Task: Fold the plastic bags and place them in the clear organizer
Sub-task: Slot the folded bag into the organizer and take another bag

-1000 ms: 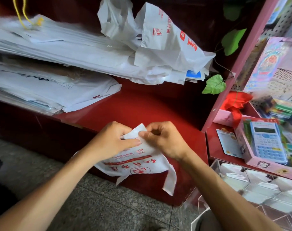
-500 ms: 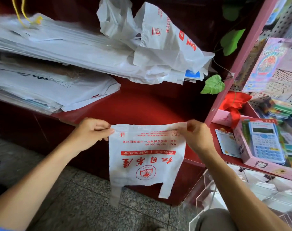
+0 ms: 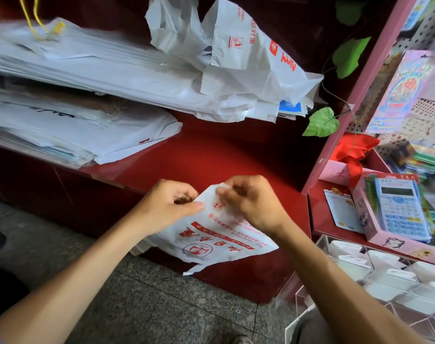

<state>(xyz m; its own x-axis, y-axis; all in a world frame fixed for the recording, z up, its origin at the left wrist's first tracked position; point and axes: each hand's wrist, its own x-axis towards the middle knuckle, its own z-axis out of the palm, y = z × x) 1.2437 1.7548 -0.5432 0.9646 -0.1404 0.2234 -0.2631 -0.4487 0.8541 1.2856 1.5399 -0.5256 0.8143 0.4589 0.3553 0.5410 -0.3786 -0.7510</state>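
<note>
A small stationery shop.
Boxed blue-keyed calculator [image 3: 402,209] on the red counter's [image 3: 211,155] right edge, packaged goods on a white pegboard [image 3: 432,26], stacked white plastic carrier bags [image 3: 92,70].

Left hand [image 3: 170,207] and right hand [image 3: 251,204] close together; fingers curled, pinching.

Two hands, the left hand [image 3: 167,207] and the right hand [image 3: 251,202], meet at centre frame on one bag [image 3: 211,242]. Upper left holds two stacks of bags, the upper stack [image 3: 100,68] and the lower stack [image 3: 70,132]. Three green leaves [image 3: 322,124] show at upper right. One calculator [image 3: 401,207] sits at right, one clear organizer [image 3: 375,291] at lower right.
</note>
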